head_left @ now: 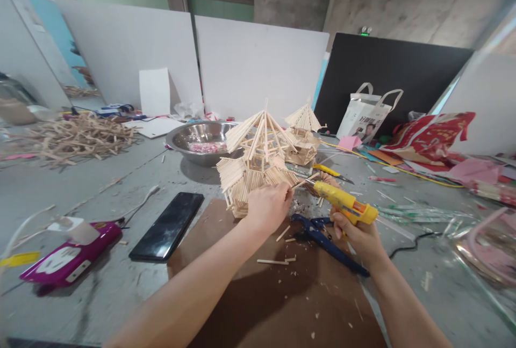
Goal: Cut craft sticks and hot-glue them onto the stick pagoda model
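My right hand (357,235) is wrapped round the handle of a yellow glue gun (342,201), whose nozzle points left. The nozzle is close to a thin wooden stick (299,183) pinched in my left hand (270,205). Just behind my left hand stands a model pavilion of wooden sticks (262,133) with a pointed, partly open upper roof. A smaller stick pavilion (302,133) is behind it to the right. Blue pliers (326,240) lie below the glue gun, on the edge of a brown board (282,294) with loose stick pieces.
A steel bowl (201,144) sits behind, left of the pavilions. At left are a black phone (167,227), a purple power strip (76,256) and a stick pile (84,136). A yellow cutter (326,171), white bag (363,114) and red packaging (431,136) lie right.
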`<state>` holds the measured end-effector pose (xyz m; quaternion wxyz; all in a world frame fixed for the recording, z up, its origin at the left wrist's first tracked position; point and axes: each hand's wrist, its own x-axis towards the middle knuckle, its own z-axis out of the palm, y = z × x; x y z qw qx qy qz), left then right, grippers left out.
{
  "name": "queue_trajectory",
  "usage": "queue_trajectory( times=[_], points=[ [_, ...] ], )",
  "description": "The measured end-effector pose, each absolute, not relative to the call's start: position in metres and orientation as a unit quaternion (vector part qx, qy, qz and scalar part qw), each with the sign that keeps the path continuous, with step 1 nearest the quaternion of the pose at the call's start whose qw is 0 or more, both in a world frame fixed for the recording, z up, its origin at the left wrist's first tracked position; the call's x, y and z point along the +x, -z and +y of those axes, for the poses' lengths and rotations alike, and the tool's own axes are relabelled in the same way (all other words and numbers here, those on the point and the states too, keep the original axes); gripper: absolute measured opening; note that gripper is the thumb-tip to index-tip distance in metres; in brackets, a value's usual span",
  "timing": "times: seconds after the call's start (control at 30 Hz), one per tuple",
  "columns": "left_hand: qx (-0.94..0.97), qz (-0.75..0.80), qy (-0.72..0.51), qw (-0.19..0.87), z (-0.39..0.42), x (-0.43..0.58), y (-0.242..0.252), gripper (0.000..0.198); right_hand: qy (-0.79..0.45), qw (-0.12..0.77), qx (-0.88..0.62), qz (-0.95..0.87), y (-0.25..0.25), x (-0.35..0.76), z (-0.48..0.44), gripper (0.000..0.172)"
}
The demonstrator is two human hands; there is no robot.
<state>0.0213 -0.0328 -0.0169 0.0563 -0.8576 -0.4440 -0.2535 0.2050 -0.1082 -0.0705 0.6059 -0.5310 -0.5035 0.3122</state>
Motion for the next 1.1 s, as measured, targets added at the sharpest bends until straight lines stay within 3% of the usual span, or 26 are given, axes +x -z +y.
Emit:
queue_trajectory(
  times=[1.1],
  points=[
    [-0.857, -0.447, 0.254, 0.019, -0.034, 0.021, 0.017, 0.028, -0.288, 0.642, -0.537, -0.465, 0.071, 0.210, -0.108, 0.021]
  ],
)
